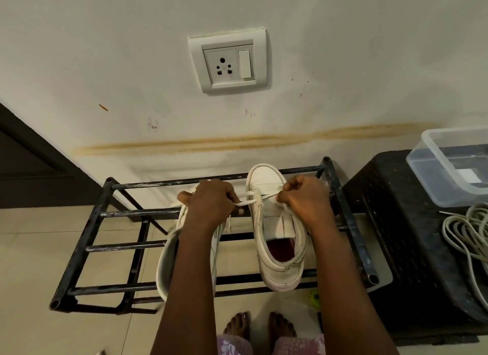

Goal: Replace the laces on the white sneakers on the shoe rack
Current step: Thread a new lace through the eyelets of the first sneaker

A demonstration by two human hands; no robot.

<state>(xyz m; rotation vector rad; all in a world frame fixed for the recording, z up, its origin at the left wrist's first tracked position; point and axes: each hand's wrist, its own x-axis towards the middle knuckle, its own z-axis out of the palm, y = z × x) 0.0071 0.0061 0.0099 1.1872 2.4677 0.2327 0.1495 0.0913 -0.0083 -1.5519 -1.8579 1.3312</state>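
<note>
Where the lace runs: the flat white shoelace (pixel 247 203) crosses the toe-end eyelets of the upright white high-top sneaker (pixel 277 238), taut between the hands.
Left hand (pixel 211 202): curled fingers pinch one lace end, likely to even the two lengths.
Right hand (pixel 303 198): pinches the other end.
Second white sneaker (pixel 167 265): on its side under the left forearm, apparently awaiting its turn.
Black metal-bar shoe rack (pixel 126 213): beneath both hands, bearing both shoes.
</note>
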